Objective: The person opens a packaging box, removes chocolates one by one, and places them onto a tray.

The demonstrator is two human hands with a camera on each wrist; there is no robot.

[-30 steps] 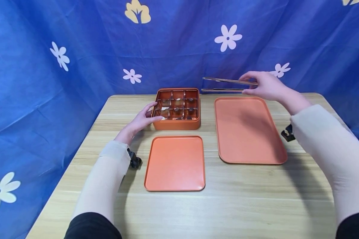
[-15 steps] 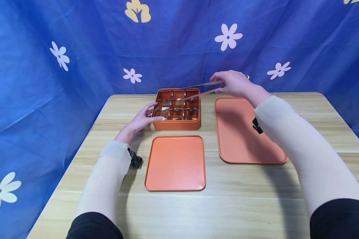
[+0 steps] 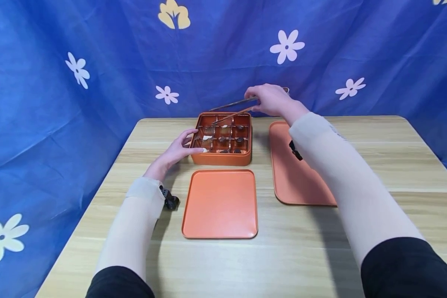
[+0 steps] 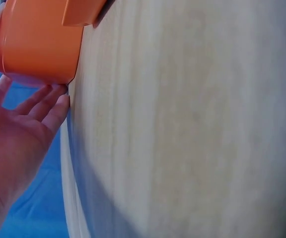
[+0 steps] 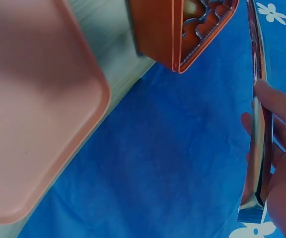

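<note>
Tongs [image 3: 232, 108] in R hand [image 3: 270, 100] grip

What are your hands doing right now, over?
Left hand steadies the orange nine-compartment box, fingers straight. Right hand grips long metal tongs, tips over the box's back row. Nothing in the way.

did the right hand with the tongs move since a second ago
Yes. The right hand carried the tongs leftward, from above the large tray's far edge to the compartment box, tips now over it.
</note>
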